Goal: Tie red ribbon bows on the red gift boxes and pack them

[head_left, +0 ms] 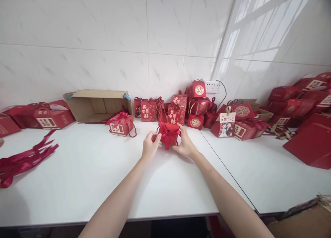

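Observation:
A small red gift box [169,129] with a dark red ribbon bow on its front stands on the white table [165,193], straight ahead of me. My left hand [151,145] grips its left side, thumb and fingers closed at the edge. On the opposite side my right hand [184,142] curves round the box, its fingers against the top corner and lower edge. Just behind it are red patterned gift boxes [177,112] with gold characters. Left of my hands sits another red box with a bow [121,124].
Loose dark red ribbons [28,158] lie at the left. An open cardboard box [97,107] rests on its side near the tiled wall. Stacked red boxes [292,96] fill the right end. A power strip [212,87] is on the wall. A table seam [227,162] runs right of me.

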The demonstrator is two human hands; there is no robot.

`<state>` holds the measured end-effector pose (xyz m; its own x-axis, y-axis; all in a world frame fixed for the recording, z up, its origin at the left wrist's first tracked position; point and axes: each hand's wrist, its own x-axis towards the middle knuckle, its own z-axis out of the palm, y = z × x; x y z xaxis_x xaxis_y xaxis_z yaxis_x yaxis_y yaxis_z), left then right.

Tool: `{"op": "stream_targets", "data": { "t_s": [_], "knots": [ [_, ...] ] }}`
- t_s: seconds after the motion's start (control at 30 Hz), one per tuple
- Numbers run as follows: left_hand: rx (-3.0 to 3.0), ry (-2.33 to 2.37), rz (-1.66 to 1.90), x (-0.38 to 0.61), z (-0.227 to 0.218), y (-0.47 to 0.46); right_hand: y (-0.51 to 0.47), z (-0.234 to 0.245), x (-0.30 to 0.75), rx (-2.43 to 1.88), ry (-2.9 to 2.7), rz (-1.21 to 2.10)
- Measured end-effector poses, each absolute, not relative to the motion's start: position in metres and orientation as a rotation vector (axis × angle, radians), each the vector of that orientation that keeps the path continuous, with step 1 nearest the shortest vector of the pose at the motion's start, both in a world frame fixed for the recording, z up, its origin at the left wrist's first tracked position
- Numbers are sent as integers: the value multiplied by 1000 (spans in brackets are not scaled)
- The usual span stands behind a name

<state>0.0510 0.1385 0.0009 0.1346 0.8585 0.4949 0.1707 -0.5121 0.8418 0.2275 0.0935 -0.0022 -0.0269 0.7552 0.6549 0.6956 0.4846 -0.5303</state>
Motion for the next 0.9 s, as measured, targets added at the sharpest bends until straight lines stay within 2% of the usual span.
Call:
{"op": "stream_targets", "data": {
  "t_s": [0.37,0.57,0.77,0.9],
  "knots": [
    [1927,996,1269,48,6,135,97,-4,232,-1206,-1634,322],
    [1961,1111,1191,47,10,129,94,-1,233,-1216,-1653,298],
    [1865,1326,1426,28,14,147,92,-1,235,-1251,-1719,230],
    [1842,1235,1601,29,19,149,91,-1,231,-1205,-1781,245]
  ]
}}
